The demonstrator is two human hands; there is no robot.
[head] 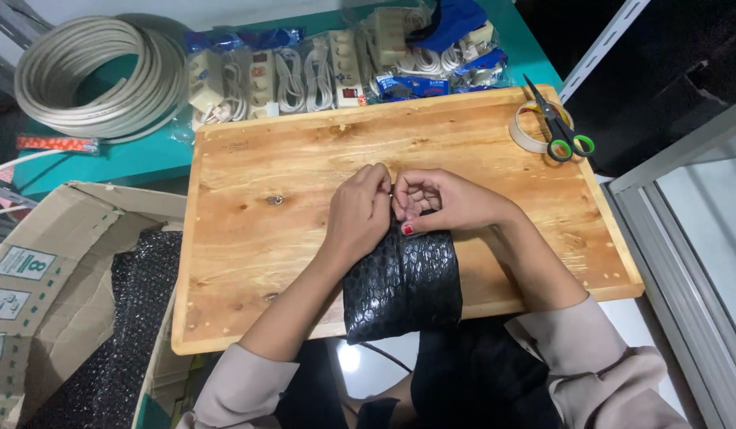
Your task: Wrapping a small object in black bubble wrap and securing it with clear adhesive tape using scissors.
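Both hands meet at the far end of the black bubble-wrapped parcel (402,286), whose long axis runs from the wooden worktop (264,206) toward the person, left hand (360,210) and right hand (435,200) fingers pinching its top edge together.

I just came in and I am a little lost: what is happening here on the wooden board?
A person presses both hands, the left hand and the right hand, on the top end of a parcel wrapped in black bubble wrap. It lies on the wooden board, at its near edge. Scissors and a roll of tape sit unused at the far right corner.
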